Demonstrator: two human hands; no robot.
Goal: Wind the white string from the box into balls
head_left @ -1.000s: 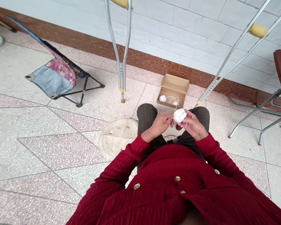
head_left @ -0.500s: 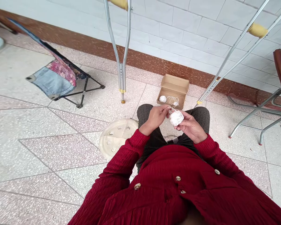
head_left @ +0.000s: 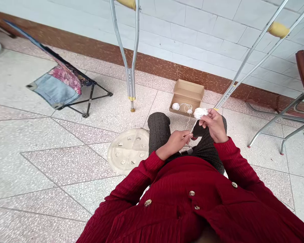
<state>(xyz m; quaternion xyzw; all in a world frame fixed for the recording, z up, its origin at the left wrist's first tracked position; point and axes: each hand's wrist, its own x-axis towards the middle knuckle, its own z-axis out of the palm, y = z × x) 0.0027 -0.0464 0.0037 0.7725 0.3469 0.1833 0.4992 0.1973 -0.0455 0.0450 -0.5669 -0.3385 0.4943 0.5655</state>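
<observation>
Fingers of the right hand (head_left: 216,126) grip a white yarn ball (head_left: 200,113), while the left hand (head_left: 176,141) pinches its strand (head_left: 194,126). On the floor (head_left: 50,158) ahead stands an open cardboard box (head_left: 188,88); the held ball is up near the right knee (head_left: 222,125), with a smaller ball (head_left: 175,106) and a tiny one (head_left: 190,111) inside the box. Loose loops (head_left: 186,104) there could knot if tugged hard, and a slack right grip might drop the ball.

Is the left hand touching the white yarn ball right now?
Apart. In the head view, the left hand pinches a strand leading from the white yarn ball held in the right hand; the strand spans a visible gap.
</observation>
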